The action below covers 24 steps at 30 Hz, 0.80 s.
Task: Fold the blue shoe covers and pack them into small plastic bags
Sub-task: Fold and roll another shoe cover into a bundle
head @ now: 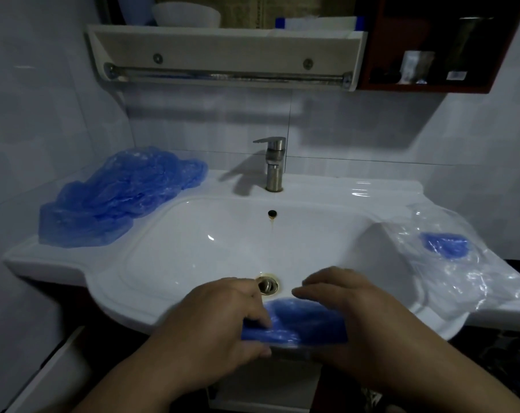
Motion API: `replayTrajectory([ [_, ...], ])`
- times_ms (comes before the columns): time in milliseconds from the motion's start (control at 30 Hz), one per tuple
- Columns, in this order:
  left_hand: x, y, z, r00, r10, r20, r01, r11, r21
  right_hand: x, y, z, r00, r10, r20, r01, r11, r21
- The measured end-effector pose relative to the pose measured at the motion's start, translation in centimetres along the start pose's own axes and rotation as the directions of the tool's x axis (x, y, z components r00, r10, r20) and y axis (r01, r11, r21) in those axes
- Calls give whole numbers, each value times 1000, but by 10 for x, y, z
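A blue shoe cover (300, 321), partly folded, lies on the front rim of the white sink (127, 296). My left hand (223, 317) grips its left end, fingers curled over the plastic. My right hand (351, 311) holds the right end, fingers stretched across the top edge and thumb underneath. A heap of loose blue shoe covers (118, 198) sits on the left ledge. On the right ledge lie clear plastic bags (467, 278), one with a folded blue shoe cover (445, 245) inside.
A steel faucet (274, 163) stands behind the basin, whose drain (267, 284) is just beyond my fingers. Above hang a white shelf with a towel bar (226, 73) and a dark cabinet (431, 55) at the upper right. Tiled walls close in on both sides.
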<state>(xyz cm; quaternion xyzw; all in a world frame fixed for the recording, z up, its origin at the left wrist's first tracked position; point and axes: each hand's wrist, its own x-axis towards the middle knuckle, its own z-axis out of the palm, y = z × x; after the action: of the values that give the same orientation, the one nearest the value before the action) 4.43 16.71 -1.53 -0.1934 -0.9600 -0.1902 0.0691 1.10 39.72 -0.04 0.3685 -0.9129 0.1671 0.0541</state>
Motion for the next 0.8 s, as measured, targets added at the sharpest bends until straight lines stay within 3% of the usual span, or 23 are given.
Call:
replayTrajectory([
  [267, 0, 1, -6, 996, -81, 27, 85, 978, -190, -1, 11, -5, 998, 10, 68, -11, 1000, 15],
  [567, 5, 4, 2, 944, -329, -12, 312, 906, -285, 3, 3, -2, 968, 249, 20, -249, 952, 179],
  [733, 12, 15, 13, 893, -440, -97, 412, 885, -216, 9, -1, 18, 944, 321, -80, -326, 944, -58],
  [800, 13, 18, 14, 889, -448, -98, 429, 888, -166, 13, -5, 22, 965, 223, -136, -249, 944, -215],
])
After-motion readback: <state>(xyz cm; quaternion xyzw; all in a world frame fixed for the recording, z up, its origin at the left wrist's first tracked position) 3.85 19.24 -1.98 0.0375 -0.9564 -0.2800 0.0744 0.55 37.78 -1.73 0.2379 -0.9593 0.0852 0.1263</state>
